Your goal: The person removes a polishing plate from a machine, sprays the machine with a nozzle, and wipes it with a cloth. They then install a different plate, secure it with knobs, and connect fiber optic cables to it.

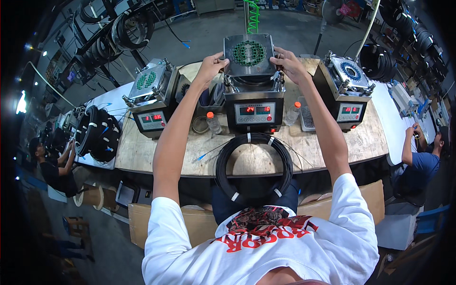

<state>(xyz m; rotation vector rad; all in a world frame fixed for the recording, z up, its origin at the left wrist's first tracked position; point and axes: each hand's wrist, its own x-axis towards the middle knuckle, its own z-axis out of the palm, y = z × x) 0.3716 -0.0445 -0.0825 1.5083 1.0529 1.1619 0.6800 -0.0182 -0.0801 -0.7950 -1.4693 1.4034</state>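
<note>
Both my hands grip a square metal polishing plate, which carries a ring of green pieces. My left hand pinches its left edge, and my right hand is closed on the right edge. The plate sits over the middle polishing machine, a black box with a red-digit display. A dark round pad shows just under the plate; I cannot tell whether the two touch. On my lap, against the table edge, rests a coil of black cable bound with white ties.
Similar machines stand left and right, bearing green and blue rings. Two orange-capped bottles flank the middle machine on the wooden table. More cable coils lie left. Co-workers sit at left and right.
</note>
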